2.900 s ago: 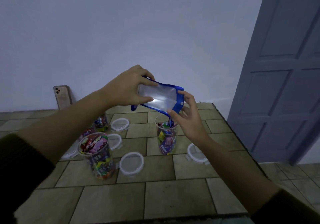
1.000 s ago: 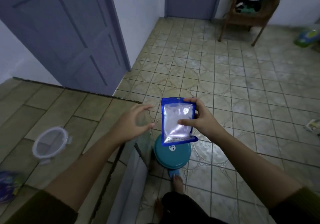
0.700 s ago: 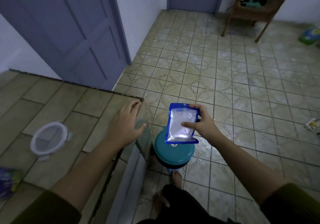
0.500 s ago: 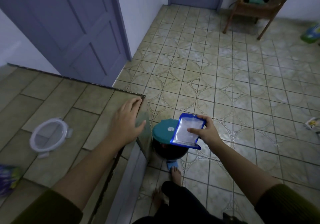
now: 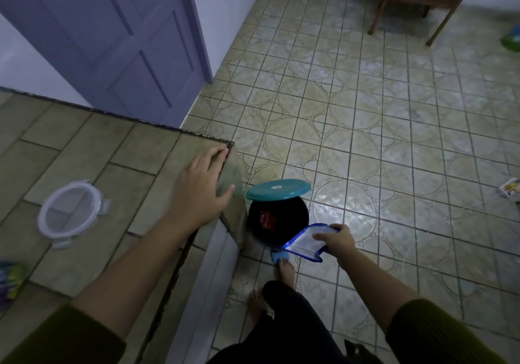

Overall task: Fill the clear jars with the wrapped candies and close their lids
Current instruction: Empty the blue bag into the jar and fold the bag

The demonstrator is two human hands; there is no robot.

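My right hand (image 5: 336, 240) pinches a flat blue-edged candy pouch (image 5: 305, 243) low over the floor, its end at the rim of a dark pedal bin (image 5: 277, 220) whose teal lid (image 5: 278, 190) stands raised. A bare foot (image 5: 285, 269) presses the bin's blue pedal (image 5: 278, 255). My left hand (image 5: 202, 192) rests flat on the corner of the tiled counter (image 5: 84, 150), fingers straight. One clear jar lid (image 5: 70, 213) lies on the counter at the left. A bit of a candy-filled jar (image 5: 9, 279) shows at the left edge.
A grey-blue door (image 5: 112, 40) stands behind the counter's far edge. The tiled floor (image 5: 380, 124) stretches to the right, with a wooden chair (image 5: 416, 1) at the back, a small wrapper (image 5: 509, 189) at the right edge and a green object (image 5: 512, 40) further back.
My right hand has lowered the pouch from chest height down to the bin's mouth. The bin's lid has swung up. My left hand settled flat on the counter corner.
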